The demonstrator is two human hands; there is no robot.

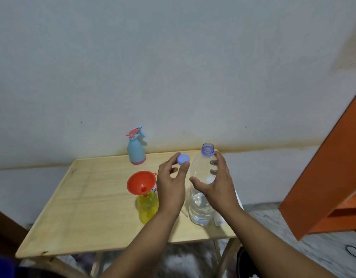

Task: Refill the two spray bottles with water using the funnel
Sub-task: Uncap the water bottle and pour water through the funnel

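Note:
A clear water bottle [200, 205] stands upright on the wooden table [82, 197], uncapped, with water in its lower part. My right hand [217, 183] is wrapped around its middle. My left hand [171, 187] pinches the bottle's blue cap [183, 159] between thumb and fingers, just left of the bottle's neck. A yellow spray bottle [147, 207] stands left of my left hand with an orange funnel [141, 182] seated in its mouth. A blue spray bottle [136, 151] with a pink and blue trigger head stands at the table's far edge by the wall.
A white object [220, 217] lies on the table behind the water bottle, mostly hidden. An orange shelf unit [329, 177] stands to the right of the table. The wall runs directly behind the table's far edge.

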